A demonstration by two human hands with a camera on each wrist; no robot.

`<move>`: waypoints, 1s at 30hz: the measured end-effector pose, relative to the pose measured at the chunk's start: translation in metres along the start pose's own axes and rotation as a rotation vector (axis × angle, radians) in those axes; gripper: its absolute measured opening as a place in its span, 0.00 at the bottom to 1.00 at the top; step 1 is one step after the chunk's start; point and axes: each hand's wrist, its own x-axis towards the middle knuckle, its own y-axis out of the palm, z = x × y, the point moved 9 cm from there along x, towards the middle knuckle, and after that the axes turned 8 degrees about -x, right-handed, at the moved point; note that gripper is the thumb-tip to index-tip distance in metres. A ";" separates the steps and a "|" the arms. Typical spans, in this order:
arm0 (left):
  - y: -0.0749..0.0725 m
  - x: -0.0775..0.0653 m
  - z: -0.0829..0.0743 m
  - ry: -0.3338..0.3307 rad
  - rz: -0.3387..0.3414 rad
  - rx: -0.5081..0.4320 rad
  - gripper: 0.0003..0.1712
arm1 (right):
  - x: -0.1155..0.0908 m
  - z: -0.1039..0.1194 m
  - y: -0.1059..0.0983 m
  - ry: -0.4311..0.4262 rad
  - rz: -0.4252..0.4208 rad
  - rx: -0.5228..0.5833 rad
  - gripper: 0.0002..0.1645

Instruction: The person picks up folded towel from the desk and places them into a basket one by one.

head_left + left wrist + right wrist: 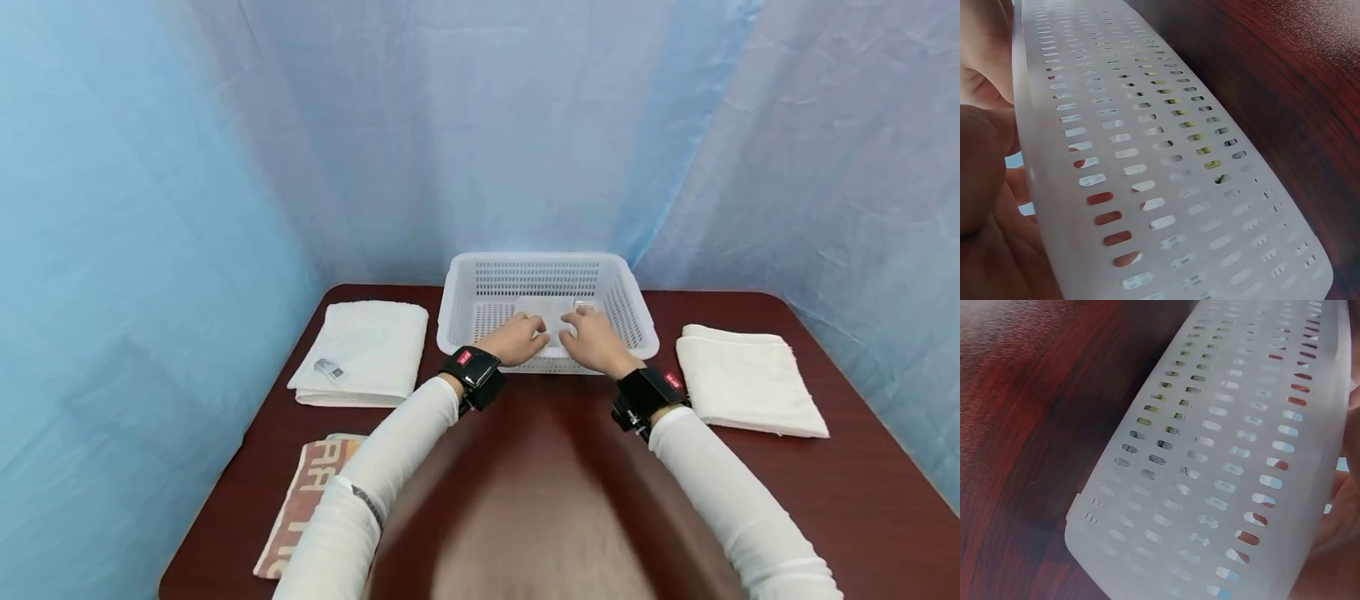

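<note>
A white slotted plastic basket (540,260) stands at the far side of the table. Both hands reach over its near rim. My left hand (517,337) has its fingers loosely bent inside, over a flat white item (534,305) lying on the basket floor. Opposite it, my right hand (594,340) holds its index finger and thumb apart, near a small pale piece with a reddish edge (581,305). In both wrist views the basket wall (1116,187) (1210,456) covers much of the fingers, and greenish-yellow patches show through its slots.
A folded white towel (367,346) with a label lies left of the basket, and a folded cream towel (750,379) to the right. Nearer the front left, a patterned orange-pink towel (307,492) is partly covered by the left sleeve. Blue curtains (525,125) hang close behind the table.
</note>
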 end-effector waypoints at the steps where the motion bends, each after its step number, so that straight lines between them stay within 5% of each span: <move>1: 0.001 0.000 0.001 0.002 -0.003 0.008 0.22 | -0.002 0.001 0.001 -0.005 0.000 -0.002 0.22; 21: -0.003 0.004 0.000 0.067 -0.048 -0.027 0.18 | -0.007 -0.008 0.004 0.083 0.046 0.029 0.26; 30: -0.002 0.015 0.006 0.108 -0.058 -0.039 0.19 | -0.014 -0.009 -0.003 0.048 0.020 0.046 0.27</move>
